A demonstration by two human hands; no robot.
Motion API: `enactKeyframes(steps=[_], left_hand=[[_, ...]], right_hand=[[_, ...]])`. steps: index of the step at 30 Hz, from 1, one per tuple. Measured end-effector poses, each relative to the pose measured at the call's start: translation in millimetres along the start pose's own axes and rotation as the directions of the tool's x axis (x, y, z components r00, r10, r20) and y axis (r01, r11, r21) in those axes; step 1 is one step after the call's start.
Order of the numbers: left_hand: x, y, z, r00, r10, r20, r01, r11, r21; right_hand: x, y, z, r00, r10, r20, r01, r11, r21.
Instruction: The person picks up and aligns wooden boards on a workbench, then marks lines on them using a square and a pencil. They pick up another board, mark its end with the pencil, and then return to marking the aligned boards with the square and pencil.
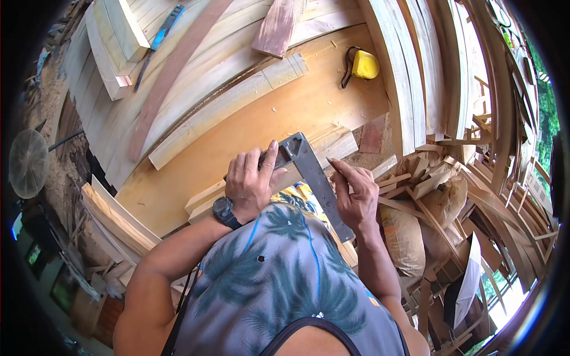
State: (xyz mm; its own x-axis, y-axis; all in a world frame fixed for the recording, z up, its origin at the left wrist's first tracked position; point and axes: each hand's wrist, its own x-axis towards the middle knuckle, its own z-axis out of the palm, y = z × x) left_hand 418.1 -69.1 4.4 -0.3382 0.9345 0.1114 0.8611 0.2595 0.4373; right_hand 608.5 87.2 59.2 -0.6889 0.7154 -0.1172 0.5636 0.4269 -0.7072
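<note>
A dark metal carpenter's square (321,191) lies across a pale strip of wood (339,146) close in front of my body, its long blade slanting toward my right side. My left hand (248,181), with a black watch at the wrist, grips the square's short arm and the wood under it, thumb and forefinger by the corner. In my right hand (358,193) is a thin pencil-like marker (331,162), pinched with its tip forward, just to the right of the blade.
A yellow tape measure (364,64) rests on the plywood sheet (249,127). Beyond it lie a marked strip (228,110), a reddish board (279,28) and a blue-handled tool (166,28). Long planks (399,77) stand at right, above sacks (404,240) and scrap wood.
</note>
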Motion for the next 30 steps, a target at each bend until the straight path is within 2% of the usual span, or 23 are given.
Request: enactKeyframes(steps=[4, 17, 20, 26, 29, 30], left_hand=[[2, -1, -2, 1.0, 0.004, 0.029, -0.003, 1.0, -0.03], [2, -3, -1, 0.999, 0.005, 0.05, -0.003, 0.999, -0.053], [2, -3, 0, 0.999, 0.009, 0.042, -0.007, 0.998, -0.055], [3, -2, -2, 0.998, 0.005, 0.066, -0.002, 0.999, -0.051], [2, -2, -1, 0.998, 0.0, 0.066, 0.003, 0.999, -0.048], [2, -2, -2, 0.998, -0.001, 0.063, 0.003, 0.999, -0.039]], right_hand=[[12, -3, 9, 0.995, -0.098, 0.031, 0.1, 0.991, -0.092], [19, -4, 14, 0.994, -0.101, 0.041, 0.105, 0.988, -0.109], [19, -4, 13, 0.993, -0.082, 0.09, 0.093, 0.989, -0.12], [22, -7, 14, 0.987, -0.132, 0.093, 0.147, 0.972, -0.181], [21, -13, 7, 0.986, -0.112, 0.127, 0.135, 0.972, -0.191], [20, -20, -3, 0.974, -0.054, 0.22, 0.114, 0.956, -0.271]])
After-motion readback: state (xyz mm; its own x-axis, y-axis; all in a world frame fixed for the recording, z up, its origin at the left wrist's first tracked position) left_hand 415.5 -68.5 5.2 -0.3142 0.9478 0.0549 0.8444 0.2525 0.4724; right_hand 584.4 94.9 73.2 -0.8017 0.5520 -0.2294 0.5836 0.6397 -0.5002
